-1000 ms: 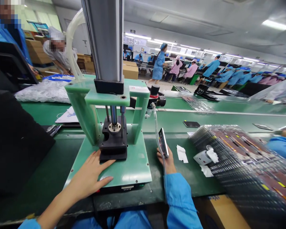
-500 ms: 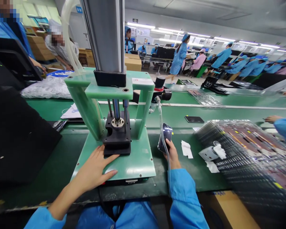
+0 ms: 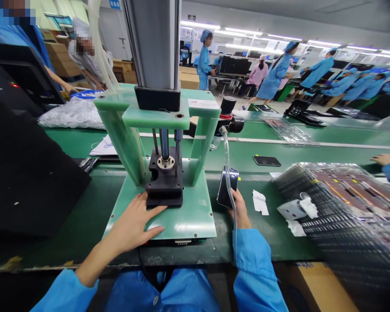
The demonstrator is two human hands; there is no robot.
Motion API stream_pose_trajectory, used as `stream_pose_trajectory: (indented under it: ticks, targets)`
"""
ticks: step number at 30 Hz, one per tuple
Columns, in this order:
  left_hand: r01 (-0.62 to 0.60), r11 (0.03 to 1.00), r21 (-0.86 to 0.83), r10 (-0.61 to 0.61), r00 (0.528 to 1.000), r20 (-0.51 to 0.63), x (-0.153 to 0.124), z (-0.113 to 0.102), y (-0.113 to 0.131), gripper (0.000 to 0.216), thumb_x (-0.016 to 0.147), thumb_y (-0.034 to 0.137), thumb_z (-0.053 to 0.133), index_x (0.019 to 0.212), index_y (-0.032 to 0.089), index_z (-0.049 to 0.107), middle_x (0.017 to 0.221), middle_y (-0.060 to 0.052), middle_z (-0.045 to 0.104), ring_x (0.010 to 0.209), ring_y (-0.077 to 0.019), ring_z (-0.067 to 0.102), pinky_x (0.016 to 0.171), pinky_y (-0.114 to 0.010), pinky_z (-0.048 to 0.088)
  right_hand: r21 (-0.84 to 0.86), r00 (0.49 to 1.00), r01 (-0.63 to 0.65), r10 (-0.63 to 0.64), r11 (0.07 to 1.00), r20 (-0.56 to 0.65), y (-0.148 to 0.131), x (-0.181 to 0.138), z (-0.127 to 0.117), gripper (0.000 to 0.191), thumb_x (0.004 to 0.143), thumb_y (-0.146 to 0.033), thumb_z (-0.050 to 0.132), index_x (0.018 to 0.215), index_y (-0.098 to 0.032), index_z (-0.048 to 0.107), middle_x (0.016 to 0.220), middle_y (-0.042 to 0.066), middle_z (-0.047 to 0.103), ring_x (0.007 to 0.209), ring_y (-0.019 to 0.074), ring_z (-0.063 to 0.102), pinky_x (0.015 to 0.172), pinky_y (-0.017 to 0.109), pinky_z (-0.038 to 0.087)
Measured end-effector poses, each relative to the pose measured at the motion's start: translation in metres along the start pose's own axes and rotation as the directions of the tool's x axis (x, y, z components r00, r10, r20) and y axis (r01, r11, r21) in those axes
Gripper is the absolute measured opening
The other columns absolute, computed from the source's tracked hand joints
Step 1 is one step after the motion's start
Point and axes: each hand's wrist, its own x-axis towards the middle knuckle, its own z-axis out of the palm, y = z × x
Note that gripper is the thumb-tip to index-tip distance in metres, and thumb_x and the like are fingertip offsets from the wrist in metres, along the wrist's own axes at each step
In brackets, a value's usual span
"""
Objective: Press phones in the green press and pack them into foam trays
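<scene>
**A:** Where are your hands?

**B:** Your left hand (image 3: 134, 221) lies flat and unclenched, grasping nothing, on the green base plate (image 3: 188, 219) of the press (image 3: 159, 108), its fingertips touching the black fixture block (image 3: 165, 184) at the plate's middle. Your right hand (image 3: 239, 210) is clasped around a dark phone (image 3: 228, 187), held up on edge just off the plate's 3 o'clock side, above the green bench (image 3: 84, 216). A clear hose (image 3: 226, 149) runs down in front of the phone.

**A:** And the containers?

**B:** At your 3 o'clock sits a stack of clear plastic trays (image 3: 341, 203). Dark and reddish flat parts with yellow tabs lie in rows in them; motion blur hides what they are. White paper scraps (image 3: 292, 210) rest on the stack's near corner, and another white scrap (image 3: 260, 202) lies on the bench between the stack and your right hand. More clear trays (image 3: 287, 132) sit at 1 o'clock across the belt; I can't tell their contents. A clear bag of small white pieces (image 3: 73, 115) lies at 10 o'clock.

**A:** Anything else?

**B:** A second dark phone (image 3: 267, 160) lies flat on the belt at 1 o'clock. A co-worker's hand (image 3: 385, 158) rests beyond the stack.
</scene>
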Motion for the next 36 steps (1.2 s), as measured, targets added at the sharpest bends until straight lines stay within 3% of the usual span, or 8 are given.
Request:
stream_pose_trajectory:
  ticks: [6,11,16,19,23,29,33,36]
  targets:
    - [0.015,1.000,-0.004,-0.015,1.000,0.015,0.001,0.001,0.001,0.052,0.092,0.055,0.060,0.137,0.029,0.059,0.150,-0.016,0.042,0.135,-0.0423,0.041,0.109,-0.063,0.038,-0.048,0.999,-0.007,0.009,0.999,0.045,-0.002,-0.004,-0.001,0.052,0.052,-0.031,0.087,0.098,-0.019,0.068,0.084,0.002,0.072,0.067,0.0207,0.068,0.057,0.032,0.059]
    - [0.007,1.000,-0.021,-0.006,1.000,0.019,0.001,-0.001,0.001,0.051,0.092,0.055,0.059,0.137,0.029,0.059,0.149,-0.016,0.043,0.138,-0.0420,0.037,0.110,-0.063,0.037,-0.022,0.999,-0.016,0.017,1.000,0.033,-0.002,-0.003,0.001,0.054,0.046,-0.031,0.089,0.093,-0.018,0.068,0.076,0.000,0.070,0.062,0.0193,0.065,0.053,0.031,0.057]
    - [-0.001,1.000,-0.020,0.001,1.000,0.023,0.001,-0.001,0.000,0.051,0.093,0.054,0.058,0.136,0.028,0.060,0.148,-0.019,0.043,0.138,-0.0424,0.038,0.108,-0.065,0.038,0.067,1.000,-0.010,0.010,0.998,-0.008,-0.009,0.004,-0.018,0.046,0.047,-0.033,0.088,0.081,-0.018,0.063,0.069,0.000,0.065,0.055,0.0141,0.059,0.046,0.024,0.053]
    - [0.015,1.000,-0.026,-0.015,1.000,0.016,0.001,0.000,0.000,0.052,0.092,0.054,0.060,0.136,0.028,0.060,0.148,-0.018,0.043,0.138,-0.0422,0.038,0.109,-0.064,0.037,0.113,0.987,0.062,-0.078,0.992,0.138,-0.017,0.004,-0.036,0.044,0.051,-0.036,0.087,0.068,-0.019,0.051,0.062,-0.002,0.053,0.050,0.0092,0.051,0.038,0.018,0.044]
    - [0.030,0.998,-0.047,-0.029,0.999,0.017,0.002,-0.001,0.002,0.052,0.090,0.054,0.063,0.136,0.029,0.060,0.150,-0.015,0.043,0.137,-0.0417,0.039,0.111,-0.063,0.036,0.107,0.915,0.180,-0.206,0.978,0.346,-0.023,-0.002,-0.047,0.047,0.056,-0.040,0.086,0.064,-0.019,0.045,0.055,-0.004,0.038,0.045,0.0080,0.040,0.033,0.016,0.033]
    - [0.025,0.999,-0.028,-0.024,0.999,0.024,0.003,-0.004,0.003,0.051,0.091,0.053,0.063,0.135,0.028,0.061,0.148,-0.017,0.042,0.137,-0.0419,0.039,0.108,-0.062,0.040,-0.078,0.917,0.255,-0.215,0.964,0.337,-0.012,-0.001,-0.056,0.050,0.054,-0.041,0.084,0.094,-0.022,0.063,0.073,0.002,0.066,0.054,0.0187,0.062,0.042,0.028,0.049]
    - [0.008,1.000,-0.030,-0.007,1.000,0.010,0.001,-0.001,0.001,0.052,0.092,0.054,0.060,0.137,0.028,0.059,0.151,-0.017,0.039,0.138,-0.0420,0.037,0.110,-0.063,0.038,-0.088,0.913,0.247,-0.201,0.965,0.355,-0.011,-0.002,-0.056,0.047,0.053,-0.043,0.084,0.089,-0.022,0.063,0.067,0.001,0.064,0.046,0.0172,0.057,0.037,0.026,0.043]
    - [0.001,1.000,-0.030,-0.001,1.000,0.009,0.001,0.001,0.000,0.053,0.092,0.054,0.059,0.137,0.027,0.059,0.150,-0.017,0.039,0.138,-0.0417,0.037,0.110,-0.063,0.037,-0.025,0.882,0.267,-0.234,0.963,0.410,-0.018,-0.008,-0.049,0.041,0.055,-0.047,0.083,0.073,-0.021,0.056,0.056,0.000,0.053,0.043,0.0132,0.048,0.035,0.023,0.039]
